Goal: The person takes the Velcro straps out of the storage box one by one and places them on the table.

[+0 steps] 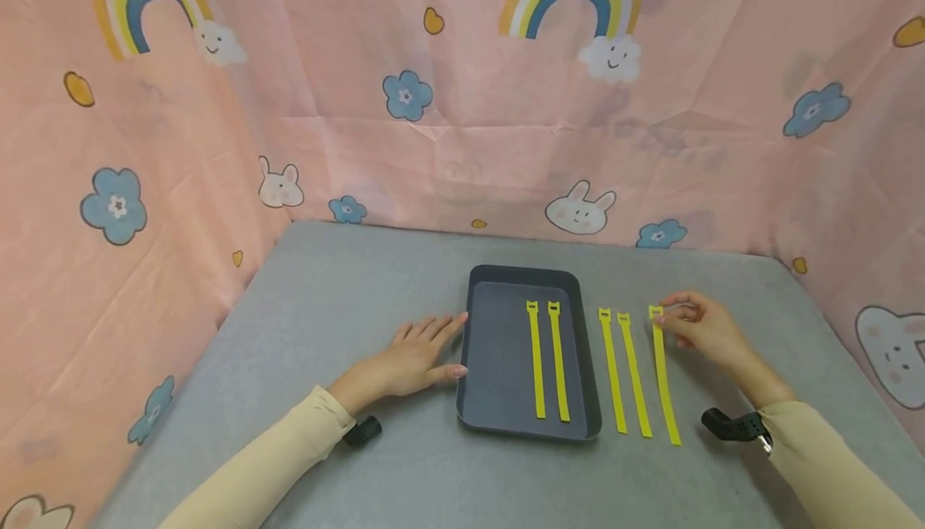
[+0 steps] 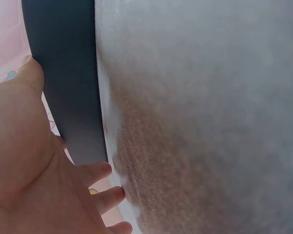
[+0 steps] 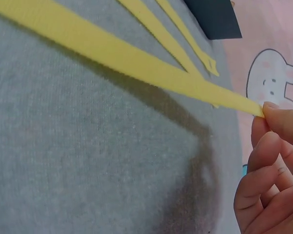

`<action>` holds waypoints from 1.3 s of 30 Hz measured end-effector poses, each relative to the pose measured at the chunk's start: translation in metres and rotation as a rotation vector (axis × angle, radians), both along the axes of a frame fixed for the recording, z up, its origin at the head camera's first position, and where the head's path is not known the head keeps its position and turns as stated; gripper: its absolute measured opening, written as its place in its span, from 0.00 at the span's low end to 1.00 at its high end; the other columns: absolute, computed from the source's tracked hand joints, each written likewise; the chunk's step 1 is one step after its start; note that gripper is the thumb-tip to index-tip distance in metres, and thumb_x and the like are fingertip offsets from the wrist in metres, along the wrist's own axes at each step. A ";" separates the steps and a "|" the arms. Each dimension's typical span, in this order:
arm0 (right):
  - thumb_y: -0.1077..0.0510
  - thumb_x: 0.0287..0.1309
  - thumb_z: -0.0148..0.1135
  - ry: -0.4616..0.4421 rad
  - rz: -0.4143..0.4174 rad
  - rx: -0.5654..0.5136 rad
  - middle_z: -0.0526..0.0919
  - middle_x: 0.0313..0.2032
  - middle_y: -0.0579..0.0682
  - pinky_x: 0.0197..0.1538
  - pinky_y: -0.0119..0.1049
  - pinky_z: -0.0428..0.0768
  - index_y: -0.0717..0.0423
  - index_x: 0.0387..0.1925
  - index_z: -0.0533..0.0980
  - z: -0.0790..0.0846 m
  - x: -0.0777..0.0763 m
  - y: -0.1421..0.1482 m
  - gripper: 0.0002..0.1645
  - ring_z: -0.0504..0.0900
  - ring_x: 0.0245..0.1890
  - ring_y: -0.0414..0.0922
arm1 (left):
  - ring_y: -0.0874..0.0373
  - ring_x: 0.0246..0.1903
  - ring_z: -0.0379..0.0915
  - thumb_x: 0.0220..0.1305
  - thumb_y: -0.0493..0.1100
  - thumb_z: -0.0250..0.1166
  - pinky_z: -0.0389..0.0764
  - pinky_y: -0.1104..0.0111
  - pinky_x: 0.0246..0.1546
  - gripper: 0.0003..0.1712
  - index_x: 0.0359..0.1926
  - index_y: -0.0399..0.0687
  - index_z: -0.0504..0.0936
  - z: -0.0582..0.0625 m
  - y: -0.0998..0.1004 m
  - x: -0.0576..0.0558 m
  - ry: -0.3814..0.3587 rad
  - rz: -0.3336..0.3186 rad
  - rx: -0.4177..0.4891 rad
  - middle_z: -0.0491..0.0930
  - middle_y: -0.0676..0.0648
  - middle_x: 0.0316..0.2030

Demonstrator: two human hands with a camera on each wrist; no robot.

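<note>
My right hand [image 1: 704, 327] pinches the slotted head of a yellow hook-and-loop cable tie [image 1: 662, 384] between thumb and forefinger. In the right wrist view that tie [image 3: 136, 66] slopes up to the fingertips, its shadow on the cloth below. Two more yellow ties [image 1: 614, 384] lie side by side between it and the dark grey tray [image 1: 499, 352]. Inside the tray, toward its right side, are another two ties [image 1: 538, 368], roughly parallel. With fingers spread, my left hand [image 1: 408, 359] rests at the tray's left wall; the thumb and forefinger touch its edge.
A grey cloth-like tabletop [image 1: 347, 296] carries everything. Pink printed curtain [image 1: 462, 136] encloses the back and both sides. Dark bands with devices sit at both wrists, the right one [image 1: 733, 425] hanging low over the table.
</note>
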State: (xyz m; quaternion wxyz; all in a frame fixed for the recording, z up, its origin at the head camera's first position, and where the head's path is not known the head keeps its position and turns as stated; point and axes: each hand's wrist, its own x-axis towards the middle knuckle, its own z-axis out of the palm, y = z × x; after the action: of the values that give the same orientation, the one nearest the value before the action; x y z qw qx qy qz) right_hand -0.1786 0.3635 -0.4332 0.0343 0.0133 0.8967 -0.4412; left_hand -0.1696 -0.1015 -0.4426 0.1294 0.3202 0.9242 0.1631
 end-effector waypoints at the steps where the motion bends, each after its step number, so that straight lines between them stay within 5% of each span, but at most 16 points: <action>1: 0.45 0.59 0.62 0.000 -0.001 -0.001 0.77 0.21 0.37 0.24 0.36 0.72 0.59 0.54 0.66 0.000 0.000 0.000 0.30 0.72 0.17 0.42 | 0.39 0.73 0.43 0.63 0.73 0.41 0.44 0.39 0.68 0.48 0.75 0.62 0.34 0.000 0.000 0.000 0.002 -0.001 0.004 0.46 0.42 0.75; 16: 0.45 0.60 0.61 -0.009 0.030 0.064 0.80 0.26 0.37 0.25 0.35 0.75 0.60 0.54 0.67 -0.009 -0.006 0.001 0.30 0.74 0.18 0.38 | 0.39 0.73 0.44 0.65 0.70 0.44 0.45 0.39 0.68 0.47 0.75 0.60 0.36 0.004 0.001 0.001 0.005 0.006 0.000 0.46 0.42 0.74; 31: 0.50 0.61 0.61 0.004 0.056 0.135 0.83 0.33 0.57 0.25 0.35 0.76 0.63 0.53 0.68 -0.016 -0.008 -0.003 0.26 0.75 0.18 0.40 | 0.39 0.73 0.44 0.65 0.70 0.45 0.45 0.39 0.68 0.47 0.75 0.60 0.35 0.006 0.002 0.002 -0.015 0.010 -0.016 0.46 0.42 0.75; 39: 0.52 0.61 0.61 0.029 0.058 0.158 0.83 0.34 0.59 0.24 0.34 0.75 0.64 0.52 0.68 -0.018 -0.007 -0.004 0.25 0.74 0.17 0.39 | 0.39 0.73 0.44 0.64 0.71 0.44 0.46 0.39 0.68 0.47 0.75 0.62 0.35 0.003 0.002 0.002 -0.006 0.019 -0.024 0.46 0.43 0.75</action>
State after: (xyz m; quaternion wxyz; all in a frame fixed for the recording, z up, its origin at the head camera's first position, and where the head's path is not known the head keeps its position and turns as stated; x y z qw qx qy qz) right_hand -0.1856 0.3591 -0.4517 0.0327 -0.0163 0.9291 -0.3679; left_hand -0.1676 -0.0997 -0.4394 0.1345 0.3091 0.9287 0.1544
